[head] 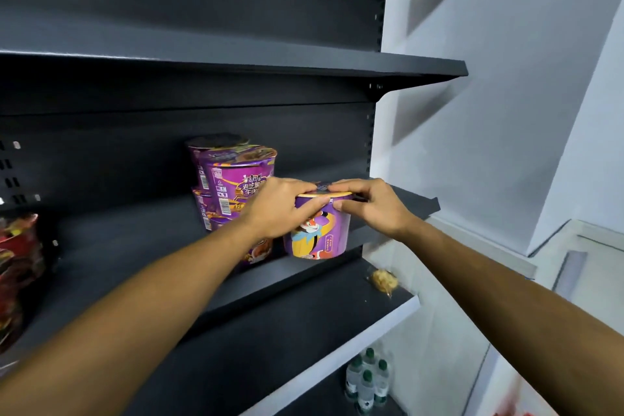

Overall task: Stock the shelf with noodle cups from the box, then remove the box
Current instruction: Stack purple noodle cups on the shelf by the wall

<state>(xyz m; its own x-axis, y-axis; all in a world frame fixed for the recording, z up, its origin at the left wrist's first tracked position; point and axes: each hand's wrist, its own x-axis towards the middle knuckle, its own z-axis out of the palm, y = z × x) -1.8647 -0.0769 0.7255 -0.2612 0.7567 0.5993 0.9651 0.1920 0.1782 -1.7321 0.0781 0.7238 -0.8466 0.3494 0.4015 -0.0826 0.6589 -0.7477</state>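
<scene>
Cup on shelf front, beside stacked cups; both hands, left and right, clamp its rim. Risk: nudging the stack, or cup tipping off the edge.

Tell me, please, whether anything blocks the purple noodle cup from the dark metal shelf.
Nothing visible: left hand and right hand hold the purple noodle cup at the dark metal shelf's front; stacked purple cups stand left.

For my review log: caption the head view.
The left hand and right hand grip a purple noodle cup on the shelf beside stacked cups.
</scene>
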